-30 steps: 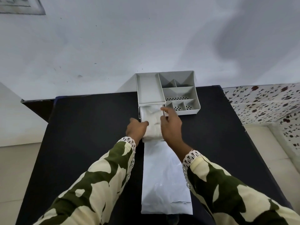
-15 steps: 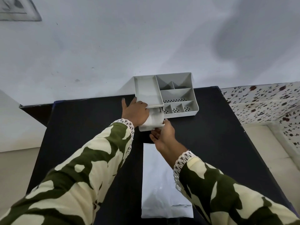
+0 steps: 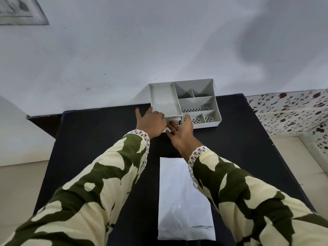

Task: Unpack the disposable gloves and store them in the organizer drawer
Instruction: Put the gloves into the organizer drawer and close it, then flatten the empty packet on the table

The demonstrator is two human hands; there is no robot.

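Sitting almost flush in the front of the grey organizer (image 3: 195, 102), the drawer (image 3: 173, 120) shows only a thin pale strip of its front below the long left tray, between the two hands. The gloves themselves are out of sight; whether they lie inside cannot be told from this view.

The left hand (image 3: 150, 121) lies palm down at the organizer's front left corner, its fingers (image 3: 160, 116) curled toward the drawer front, thumb and one finger stretched out over the dark surface; it closes on nothing that can be made out. The right hand (image 3: 181, 132) is turned with its palm toward the drawer front, fingers (image 3: 173, 127) spread and flat against it, thumb rising alongside the perforated compartment, clasping nothing.

The organizer stands at the far edge of the black bench (image 3: 88, 148), against the pale wall (image 3: 159, 50). Its top holds a long tray on the left and several smaller bins on the right, some with rows of holes in their floors.

Nearer the person, a flat white packet (image 3: 184, 201) lies lengthwise on the bench, well apart from the organizer, its near end sealed with a faint seam. Both forearms wear green-and-cream patterned sleeves (image 3: 106, 183) with white lace cuffs. To the right, a speckled tiled ledge (image 3: 287, 110) runs beside the bench.
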